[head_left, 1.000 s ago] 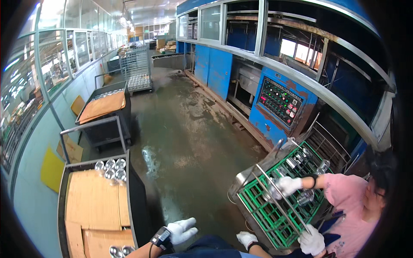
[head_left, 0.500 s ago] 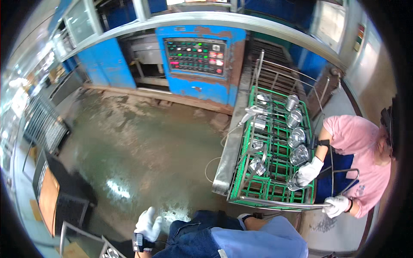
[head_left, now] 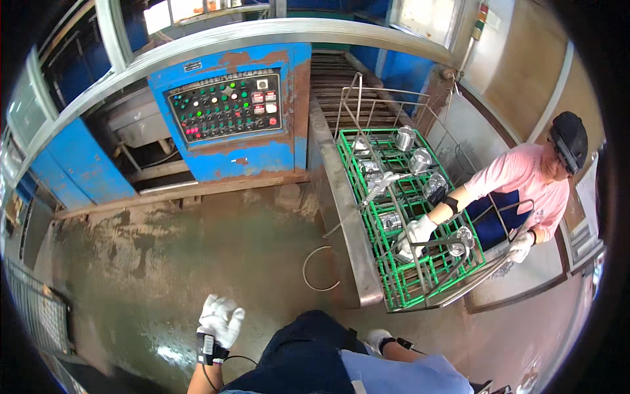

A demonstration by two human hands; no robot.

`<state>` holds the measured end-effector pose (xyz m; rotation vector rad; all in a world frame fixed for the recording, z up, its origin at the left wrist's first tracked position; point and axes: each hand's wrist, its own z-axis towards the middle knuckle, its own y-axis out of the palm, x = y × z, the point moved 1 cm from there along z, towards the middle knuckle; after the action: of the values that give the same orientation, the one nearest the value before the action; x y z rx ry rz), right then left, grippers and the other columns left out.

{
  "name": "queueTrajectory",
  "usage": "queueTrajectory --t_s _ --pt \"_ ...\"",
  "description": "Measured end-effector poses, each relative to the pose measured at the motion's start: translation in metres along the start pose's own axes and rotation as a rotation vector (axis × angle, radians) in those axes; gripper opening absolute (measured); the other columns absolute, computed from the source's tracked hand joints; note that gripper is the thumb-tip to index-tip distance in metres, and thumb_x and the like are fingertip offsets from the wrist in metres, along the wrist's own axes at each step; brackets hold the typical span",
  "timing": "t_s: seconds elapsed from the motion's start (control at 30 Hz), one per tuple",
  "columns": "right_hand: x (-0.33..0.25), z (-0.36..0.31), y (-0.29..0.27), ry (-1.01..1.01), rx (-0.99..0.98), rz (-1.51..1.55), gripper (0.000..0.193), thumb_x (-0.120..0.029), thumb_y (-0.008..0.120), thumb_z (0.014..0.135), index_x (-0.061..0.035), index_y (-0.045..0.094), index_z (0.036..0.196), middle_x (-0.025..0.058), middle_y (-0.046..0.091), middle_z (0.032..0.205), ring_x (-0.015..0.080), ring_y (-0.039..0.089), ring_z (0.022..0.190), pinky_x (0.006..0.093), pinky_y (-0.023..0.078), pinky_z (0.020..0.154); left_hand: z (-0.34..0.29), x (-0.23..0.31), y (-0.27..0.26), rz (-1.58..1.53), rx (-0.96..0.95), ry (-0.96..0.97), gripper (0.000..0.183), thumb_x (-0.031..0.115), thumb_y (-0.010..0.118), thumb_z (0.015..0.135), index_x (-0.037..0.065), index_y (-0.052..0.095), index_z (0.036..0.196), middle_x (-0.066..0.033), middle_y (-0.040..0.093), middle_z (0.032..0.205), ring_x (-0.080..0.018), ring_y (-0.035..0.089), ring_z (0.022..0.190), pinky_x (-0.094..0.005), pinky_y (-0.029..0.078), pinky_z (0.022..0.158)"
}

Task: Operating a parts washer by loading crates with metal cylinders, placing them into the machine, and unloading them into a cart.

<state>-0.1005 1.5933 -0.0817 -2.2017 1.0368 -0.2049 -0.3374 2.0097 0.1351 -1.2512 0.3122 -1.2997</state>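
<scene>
My left hand [head_left: 220, 320], in a white glove with a device strapped at the wrist, hangs over the wet floor with fingers spread, holding nothing. Close to my right hip is my right hand [head_left: 378, 337], also gloved; its fingers are mostly hidden. To the right stands a metal-framed basket with a green grid [head_left: 420, 303]. Shiny cylindrical metal parts, such as this part [head_left: 420, 161], sit in its cells. A silver pistol-shaped tool [head_left: 382, 186] lies across the basket. A co-worker's gloved hand [head_left: 416, 235] reaches onto a metal part near the basket's front.
The co-worker [head_left: 525, 177] in pink stands right of the basket, the other hand [head_left: 522, 246] at its rail. A blue control cabinet [head_left: 230, 157] stands ahead, beside a roller conveyor [head_left: 335, 79]. A thin hose [head_left: 304, 269] loops over the floor [head_left: 197, 249]. A wire rack [head_left: 39, 308] stands left.
My view has turned right and come nearer the cabinet. The co-worker's hand has moved left across the basket to another part. My left hand stays spread and empty.
</scene>
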Motion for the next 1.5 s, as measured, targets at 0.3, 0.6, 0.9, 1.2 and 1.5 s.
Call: queueTrajectory --t_s 0.3,0.6,0.9,1.2,1.5 --pt "-0.132 0.001 -0.263 -0.15 1.067 1.413 0.067 -0.024 0.079 0.091 0.0017 0.048 0.145 0.0178 0.063 0.132 0.0263 0.061 0.122 0.0398 0.048 0.107 0.16 -0.003 0.067 -0.18 -0.331 0.106 0.052 0.026 0.079 0.085 0.006 0.064 0.13 -0.0237 0.068 0.125 -0.0436 0.061 0.123 -0.049 0.052 0.102" --pt "-0.075 0.022 -0.456 0.565 1.524 0.68 0.083 -0.033 0.088 0.068 -0.0016 0.049 0.135 0.009 0.069 0.094 0.0316 0.063 0.088 0.0432 0.052 0.076 0.325 0.009 0.108 -0.134 -0.665 0.156 0.057 0.032 0.07 0.091 0.003 0.057 0.139 -0.0256 0.066 0.128 -0.0401 0.065 0.117 -0.0452 0.053 0.1" --pt "-0.043 0.076 -0.458 0.645 1.623 0.447 0.047 -0.019 0.072 0.081 -0.0144 0.066 0.127 0.0089 0.072 0.079 0.0313 0.07 0.066 0.0402 0.057 0.06 0.405 -0.008 0.167 -0.07 -1.056 0.147 0.041 0.041 0.061 0.095 0.008 0.055 0.12 -0.024 0.066 0.119 -0.0426 0.062 0.116 -0.0487 0.049 0.097" --pt "-0.088 0.055 -0.537 0.391 1.968 1.082 0.049 0.007 0.057 0.095 -0.001 0.054 0.144 0.0092 0.068 0.121 0.0167 0.064 0.106 0.0298 0.049 0.097 0.529 -0.083 0.211 -0.088 -1.248 0.233 0.041 0.042 0.054 0.097 0.011 0.051 0.124 -0.0208 0.067 0.121 -0.0422 0.063 0.114 -0.0529 0.051 0.091" --pt "-0.19 0.083 -0.863 0.109 2.11 0.026 0.045 -0.005 0.071 0.09 -0.0079 0.064 0.134 0.01 0.075 0.119 0.0211 0.075 0.098 0.0306 0.057 0.088 0.649 -0.225 0.18 -0.197 -0.904 0.26 0.051 0.044 0.057 0.096 0.004 0.053 0.128 -0.0222 0.065 0.124 -0.0415 0.063 0.115 -0.0488 0.051 0.095"
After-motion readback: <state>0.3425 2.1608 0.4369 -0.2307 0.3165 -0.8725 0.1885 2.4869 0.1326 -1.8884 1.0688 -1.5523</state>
